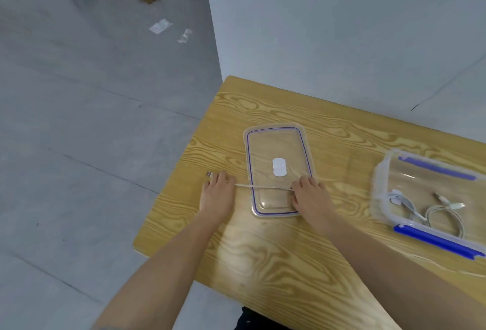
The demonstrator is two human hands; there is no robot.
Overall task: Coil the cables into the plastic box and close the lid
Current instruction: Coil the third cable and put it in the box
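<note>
Cable (265, 187) stretched over lid (278, 169) | left hand (217, 195), right hand (310, 195) pinching it | lid sticker (278, 167) blank

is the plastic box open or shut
Open: the plastic box has no cover, and its lid lies apart on the table.

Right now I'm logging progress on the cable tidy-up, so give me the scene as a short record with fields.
surface: wooden table
lid: off the box, flat on the table
box: open, at right, blue clips
cables in box: white, coiled
cable in hands: white, stretched across the lid
left hand: pinching the plug end
right hand: holding the cable over the lid
</note>
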